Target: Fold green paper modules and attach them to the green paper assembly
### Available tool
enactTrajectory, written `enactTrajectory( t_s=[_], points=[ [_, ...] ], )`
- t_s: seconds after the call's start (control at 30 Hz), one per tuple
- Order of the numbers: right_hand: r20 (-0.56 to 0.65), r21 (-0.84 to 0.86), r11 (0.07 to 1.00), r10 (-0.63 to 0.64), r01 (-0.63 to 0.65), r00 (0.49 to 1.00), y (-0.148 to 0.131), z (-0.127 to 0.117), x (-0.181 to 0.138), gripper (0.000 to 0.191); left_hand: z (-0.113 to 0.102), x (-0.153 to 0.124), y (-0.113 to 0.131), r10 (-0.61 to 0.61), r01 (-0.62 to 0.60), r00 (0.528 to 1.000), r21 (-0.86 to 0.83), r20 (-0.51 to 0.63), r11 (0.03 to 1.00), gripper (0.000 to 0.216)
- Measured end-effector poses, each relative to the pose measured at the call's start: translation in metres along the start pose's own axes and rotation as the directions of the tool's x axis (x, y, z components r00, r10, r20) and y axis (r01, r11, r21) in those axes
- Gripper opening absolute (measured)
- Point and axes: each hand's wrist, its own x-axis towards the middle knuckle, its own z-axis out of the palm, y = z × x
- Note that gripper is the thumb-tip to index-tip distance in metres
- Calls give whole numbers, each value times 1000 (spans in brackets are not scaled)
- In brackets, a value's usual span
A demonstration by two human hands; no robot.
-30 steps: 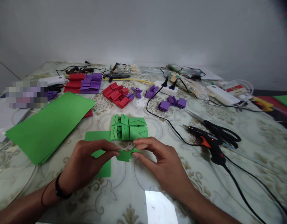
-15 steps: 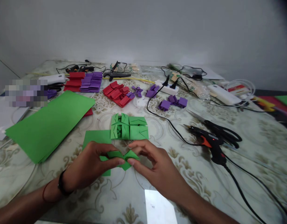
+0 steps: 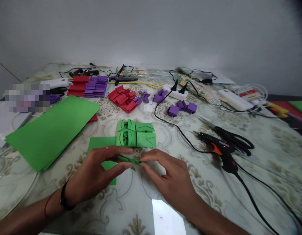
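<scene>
A small piece of folded green paper (image 3: 131,160) is held just above the table between my two hands. My left hand (image 3: 98,169) has its left part between thumb and fingers. The other end is pinched by thumb and forefinger of my right hand (image 3: 168,173). Seen nearly edge-on, the paper shows little of its folds. Beneath my left hand lies a flat green sheet (image 3: 102,142), partly covered. Just beyond my fingers sit several folded green paper units (image 3: 136,133), side by side.
A stack of green paper (image 3: 55,130) lies at left. To the right are a glue gun (image 3: 218,148) with trailing cable and black-handled scissors (image 3: 231,137). Farther back are red folded pieces (image 3: 124,98), purple folded pieces (image 3: 173,110) and a white power strip (image 3: 176,92).
The folded green paper has gone from an open V shape to a flatter, nearly edge-on position. My right hand has shifted slightly right, and my left forefinger has stretched out over the paper.
</scene>
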Motion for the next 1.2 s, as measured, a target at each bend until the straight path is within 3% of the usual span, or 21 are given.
enactTrajectory(
  t_s=[0.07, 0.17, 0.27, 0.37, 0.47, 0.63, 0.77, 0.83, 0.9, 1.0, 1.1, 1.2],
  points=[
    [-26, -29, 996, -85, 84, 996, 1, -2, 2, 20, -3, 1, 3, -36, 35, 999, -67, -23, 997, 37],
    [-29, -86, 982, -172, 169, 985, 2, -3, 5, 23, -4, 4, 4, -100, 102, 995, -178, 21, 979, 33],
    [8, -106, 980, -166, 166, 986, 2, -3, 4, 24, -1, 7, -1, -111, 138, 989, -329, 100, 934, 26],
    [75, -64, 996, -57, 62, 996, 3, -3, 3, 22, 4, 8, -7, -86, 117, 992, -409, 94, 905, 31],
    [185, 68, 993, 80, -95, 980, 2, -5, 2, 31, 4, 6, -10, -70, 87, 996, -383, 56, 920, 38],
    [271, 318, 867, 304, -384, 913, 3, -7, 4, 36, 6, 0, -9, 4, -6, 1000, -194, -9, 981, 52],
    [267, 350, 812, 392, -468, 880, 8, -4, 6, 45, 8, -2, -8, 80, -80, 997, -36, -1, 996, 43],
    [245, 336, 824, 391, -456, 887, 9, -4, 7, 46, 6, -2, -5, 104, -104, 994, 13, 15, 994, 39],
    [230, 298, 866, 342, -401, 911, 7, -5, 8, 31, 2, -1, 0, 136, -137, 990, 74, 24, 988, 33],
    [167, 212, 952, 186, -219, 968, 4, -8, 8, 18, -4, 0, 6, 203, -201, 979, 117, -5, 973, 14],
    [61, 112, 992, 47, -54, 997, 4, -10, 7, 25, -7, 1, 6, 187, -186, 982, 43, -12, 982, 19],
    [13, 62, 998, -5, 4, 1000, 6, -10, 6, 27, -10, 4, 1, 103, -101, 995, -108, 11, 989, 16]
  ],
)
